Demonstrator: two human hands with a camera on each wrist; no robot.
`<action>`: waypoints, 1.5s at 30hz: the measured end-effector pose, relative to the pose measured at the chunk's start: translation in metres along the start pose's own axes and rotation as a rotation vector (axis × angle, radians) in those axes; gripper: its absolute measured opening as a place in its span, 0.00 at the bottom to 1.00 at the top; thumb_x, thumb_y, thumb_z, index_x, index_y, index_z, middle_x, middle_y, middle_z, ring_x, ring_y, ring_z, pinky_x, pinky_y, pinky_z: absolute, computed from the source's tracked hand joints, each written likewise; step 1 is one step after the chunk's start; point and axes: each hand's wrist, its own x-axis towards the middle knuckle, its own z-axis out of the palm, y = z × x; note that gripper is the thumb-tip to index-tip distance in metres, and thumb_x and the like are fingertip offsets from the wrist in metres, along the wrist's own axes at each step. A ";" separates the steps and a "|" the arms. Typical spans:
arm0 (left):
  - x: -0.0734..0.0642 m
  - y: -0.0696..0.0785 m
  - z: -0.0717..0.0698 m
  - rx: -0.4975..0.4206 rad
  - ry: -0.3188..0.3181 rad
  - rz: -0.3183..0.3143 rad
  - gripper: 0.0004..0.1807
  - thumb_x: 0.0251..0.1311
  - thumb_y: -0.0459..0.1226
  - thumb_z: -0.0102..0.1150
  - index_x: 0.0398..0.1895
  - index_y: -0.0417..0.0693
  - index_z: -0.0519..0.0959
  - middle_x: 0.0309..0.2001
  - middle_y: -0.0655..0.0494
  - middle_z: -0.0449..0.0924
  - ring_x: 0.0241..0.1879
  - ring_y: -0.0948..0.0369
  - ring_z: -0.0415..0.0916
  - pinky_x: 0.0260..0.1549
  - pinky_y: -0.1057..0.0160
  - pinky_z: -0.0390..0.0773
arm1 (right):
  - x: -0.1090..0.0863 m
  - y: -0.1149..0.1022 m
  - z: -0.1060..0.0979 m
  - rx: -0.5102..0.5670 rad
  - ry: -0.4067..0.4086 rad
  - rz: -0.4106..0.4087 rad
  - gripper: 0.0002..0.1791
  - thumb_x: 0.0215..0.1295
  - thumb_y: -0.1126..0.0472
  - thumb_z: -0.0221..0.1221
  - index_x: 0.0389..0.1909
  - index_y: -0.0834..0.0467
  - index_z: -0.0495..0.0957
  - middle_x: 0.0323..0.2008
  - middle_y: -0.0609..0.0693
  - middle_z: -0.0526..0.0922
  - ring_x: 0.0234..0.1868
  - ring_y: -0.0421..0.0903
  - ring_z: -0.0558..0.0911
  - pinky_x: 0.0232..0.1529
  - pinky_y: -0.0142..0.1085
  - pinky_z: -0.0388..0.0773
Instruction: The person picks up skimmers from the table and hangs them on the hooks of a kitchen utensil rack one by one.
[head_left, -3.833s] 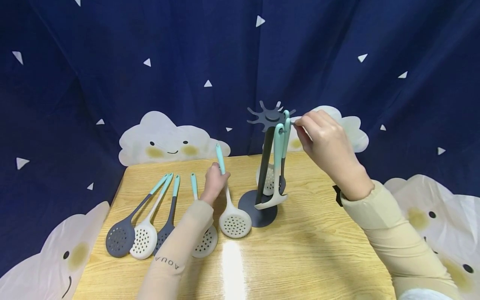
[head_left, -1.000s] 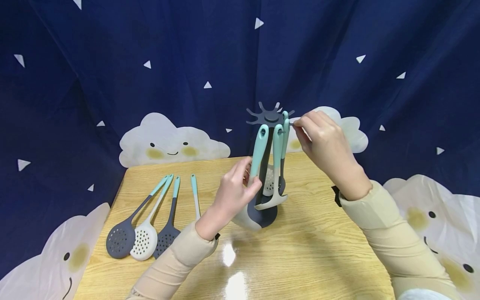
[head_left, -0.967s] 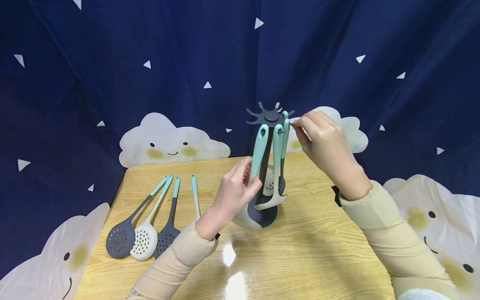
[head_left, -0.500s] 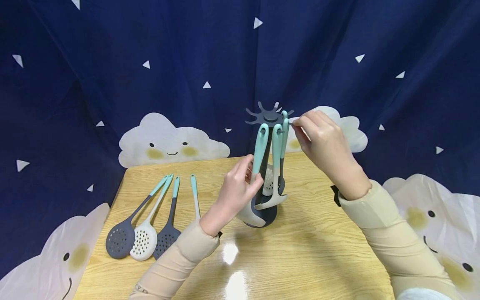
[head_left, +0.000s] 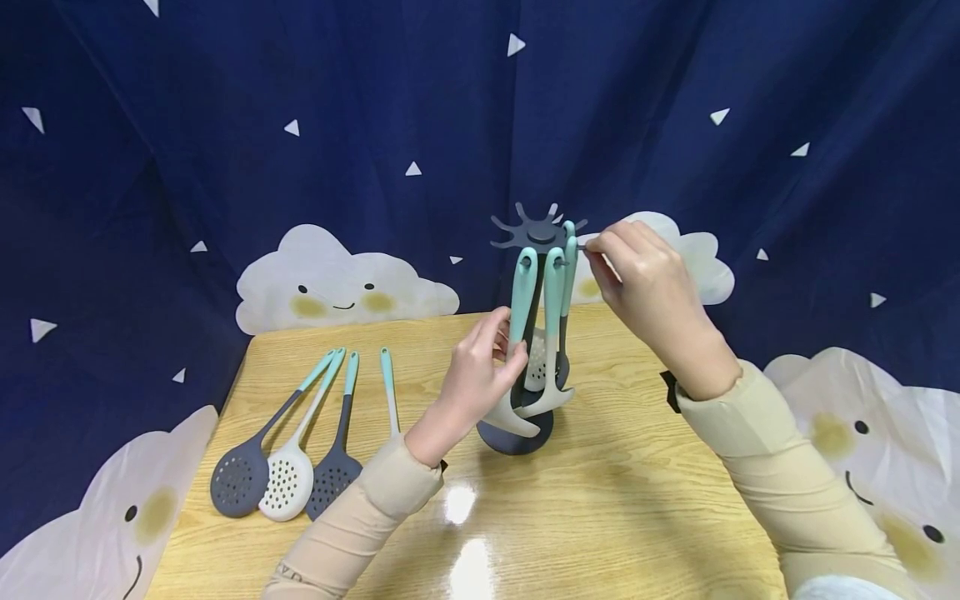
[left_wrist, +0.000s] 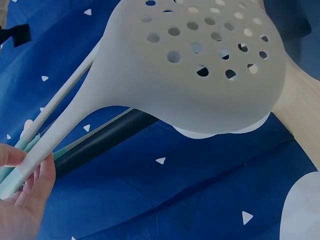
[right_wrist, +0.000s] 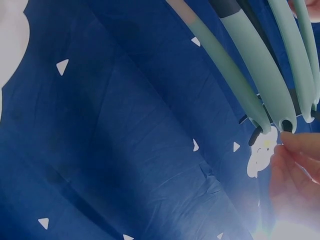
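My left hand (head_left: 480,367) pinches a white skimmer by its shaft, just below the turquoise handle (head_left: 522,300). The hole at the handle's top sits over a hook of the dark utensil rack (head_left: 542,235). From the left wrist the skimmer's perforated head (left_wrist: 200,75) shows large, hanging down near the rack's post (left_wrist: 102,142). Thumb and fingers of my right hand (head_left: 652,283) pinch the tip of another hook on the rack's right side. Beside that hand, turquoise handles (right_wrist: 260,70) hang on neighbouring hooks.
A white utensil (head_left: 551,392) hangs right beside the skimmer. Left on the wooden table (head_left: 615,517) lie a dark skimmer (head_left: 240,479), a white skimmer (head_left: 287,483), a dark slotted turner (head_left: 334,479) and another turquoise-handled utensil (head_left: 388,392), partly behind my left arm. A blue curtain (head_left: 375,108) closes the back.
My left hand has lifted the white skimmer off the table and brought it right, onto a rack hook. Over the last second its head has turned edge-on towards the post. My right hand has kept still.
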 end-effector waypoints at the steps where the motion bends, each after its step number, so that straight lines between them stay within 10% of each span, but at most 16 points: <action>1: 0.000 -0.001 0.000 -0.004 -0.002 -0.006 0.19 0.47 0.25 0.57 0.45 0.31 0.70 0.29 0.47 0.73 0.23 0.61 0.74 0.23 0.73 0.77 | 0.000 0.000 0.000 0.007 0.006 0.002 0.04 0.51 0.78 0.58 0.28 0.68 0.75 0.25 0.58 0.76 0.28 0.54 0.73 0.30 0.41 0.73; 33: 0.004 -0.025 -0.001 -0.102 -0.029 0.077 0.25 0.49 0.30 0.63 0.49 0.33 0.65 0.33 0.45 0.74 0.32 0.56 0.74 0.32 0.64 0.77 | -0.001 0.000 -0.001 -0.027 -0.029 0.000 0.04 0.53 0.77 0.56 0.29 0.67 0.75 0.25 0.58 0.76 0.28 0.53 0.73 0.31 0.40 0.72; 39: 0.009 -0.046 -0.013 0.012 0.128 0.135 0.24 0.47 0.32 0.59 0.48 0.32 0.68 0.43 0.41 0.72 0.45 0.50 0.69 0.48 0.57 0.70 | 0.000 0.000 -0.001 -0.018 -0.021 -0.001 0.03 0.54 0.76 0.56 0.28 0.67 0.75 0.25 0.58 0.76 0.29 0.54 0.73 0.32 0.41 0.73; 45: 0.009 -0.073 -0.022 0.197 0.144 0.006 0.22 0.48 0.34 0.58 0.48 0.34 0.70 0.48 0.42 0.70 0.50 0.48 0.66 0.51 0.51 0.65 | 0.000 0.000 -0.001 -0.024 -0.029 -0.002 0.03 0.54 0.77 0.55 0.29 0.67 0.75 0.26 0.58 0.76 0.29 0.54 0.74 0.33 0.41 0.74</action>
